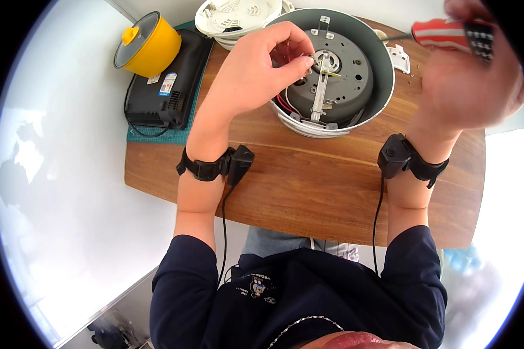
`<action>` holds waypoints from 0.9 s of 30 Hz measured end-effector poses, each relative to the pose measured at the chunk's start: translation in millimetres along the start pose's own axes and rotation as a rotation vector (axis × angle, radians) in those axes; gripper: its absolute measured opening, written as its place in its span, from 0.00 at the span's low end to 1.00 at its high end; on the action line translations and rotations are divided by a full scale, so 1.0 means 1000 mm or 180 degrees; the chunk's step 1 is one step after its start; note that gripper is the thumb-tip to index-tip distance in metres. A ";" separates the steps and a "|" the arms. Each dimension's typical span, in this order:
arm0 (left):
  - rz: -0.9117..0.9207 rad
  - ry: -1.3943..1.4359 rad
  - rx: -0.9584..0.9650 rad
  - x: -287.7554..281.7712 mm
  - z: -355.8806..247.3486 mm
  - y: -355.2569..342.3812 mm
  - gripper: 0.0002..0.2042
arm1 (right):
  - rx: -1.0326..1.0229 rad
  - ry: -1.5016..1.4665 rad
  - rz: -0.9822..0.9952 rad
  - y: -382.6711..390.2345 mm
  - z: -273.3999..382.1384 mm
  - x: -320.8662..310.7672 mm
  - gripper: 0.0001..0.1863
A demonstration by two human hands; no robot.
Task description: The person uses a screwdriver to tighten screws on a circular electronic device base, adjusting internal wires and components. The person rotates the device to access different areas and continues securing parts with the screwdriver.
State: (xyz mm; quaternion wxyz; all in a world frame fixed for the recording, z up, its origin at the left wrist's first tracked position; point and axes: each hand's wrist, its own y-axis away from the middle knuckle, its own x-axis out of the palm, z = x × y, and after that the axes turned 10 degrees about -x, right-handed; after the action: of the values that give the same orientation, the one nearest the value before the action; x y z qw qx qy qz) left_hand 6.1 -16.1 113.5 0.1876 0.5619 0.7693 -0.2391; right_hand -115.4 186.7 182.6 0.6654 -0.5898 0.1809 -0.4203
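An opened round appliance, which looks like an upturned rice cooker body (384,87), stands on the table with its dark grey inner base showing. My left hand (253,75) reaches over its left side, thumb and fingers pinched near the middle at a small part I cannot make out. Close by, a metal strip (319,96) crosses the base, and red and white wires (283,103) run under my hand. Raised at the right, my right hand (474,87) is closed round a screwdriver (439,35) with a striped red handle. Its shaft points left, past the housing's rim.
A white plastic cover (239,17) lies behind my left hand. At the left, a yellow pot (160,52) with a lid rests on a black flat appliance (186,75), over a green mat (157,136). A small white plastic piece (400,60) lies right of the housing on the wooden table (308,186).
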 end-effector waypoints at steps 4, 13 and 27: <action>-0.0281 0.0231 0.0056 0.002 0.007 0.000 0.06 | 0.0607 0.0972 0.1252 -0.007 0.019 0.015 0.13; -0.0969 0.0879 0.0212 0.014 0.000 -0.004 0.09 | 0.0932 0.1877 0.2752 0.023 -0.032 0.018 0.12; -0.0701 0.2316 0.0654 0.000 -0.002 0.009 0.09 | -0.0207 0.1410 0.2079 0.029 -0.032 0.028 0.05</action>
State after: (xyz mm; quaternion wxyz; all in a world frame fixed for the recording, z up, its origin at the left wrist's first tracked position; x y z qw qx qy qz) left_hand 14.4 -12.5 113.8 -0.1814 0.5399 0.8133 -0.1189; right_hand -112.7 143.3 154.4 0.6899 -0.4170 0.5114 -0.2976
